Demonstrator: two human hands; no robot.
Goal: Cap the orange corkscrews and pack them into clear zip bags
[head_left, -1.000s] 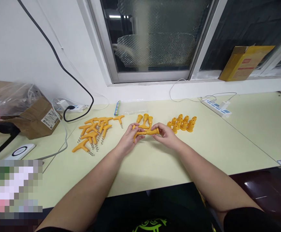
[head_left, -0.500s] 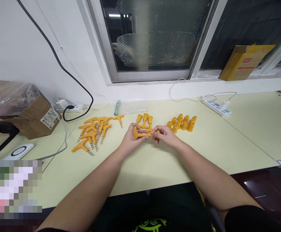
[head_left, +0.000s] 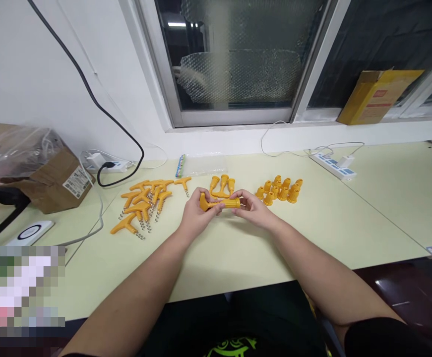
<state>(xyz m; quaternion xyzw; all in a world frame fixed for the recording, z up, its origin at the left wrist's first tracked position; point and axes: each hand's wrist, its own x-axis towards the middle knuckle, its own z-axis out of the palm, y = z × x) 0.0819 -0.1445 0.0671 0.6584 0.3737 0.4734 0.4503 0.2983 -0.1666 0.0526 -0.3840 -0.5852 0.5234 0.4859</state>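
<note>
Nearest: dark shirt (head_left: 186,327), green print at its front. Above the pale table (head_left: 230,258), left hand (head_left: 197,213) had its fingers closed round the T-shaped end of a yellow corkscrew (head_left: 204,202). Right hand (head_left: 255,209) clamped a ribbed yellow sleeve (head_left: 231,203) between thumb and fingers, in line with the corkscrew's stem; how far it was seated, could not tell. Held pair lay crosswise between the hands. To the left, a heap of T-handled corkscrews (head_left: 141,203), metal spirals showing; to the right, a cluster of loose sleeves (head_left: 282,189). Just past the hands, a group of sleeved corkscrews (head_left: 223,184). Farther: clear plastic bag (head_left: 204,165), power strip (head_left: 333,165) on the right, then window (head_left: 238,84) and a yellow carton (head_left: 379,99) leaning at the glass
</note>
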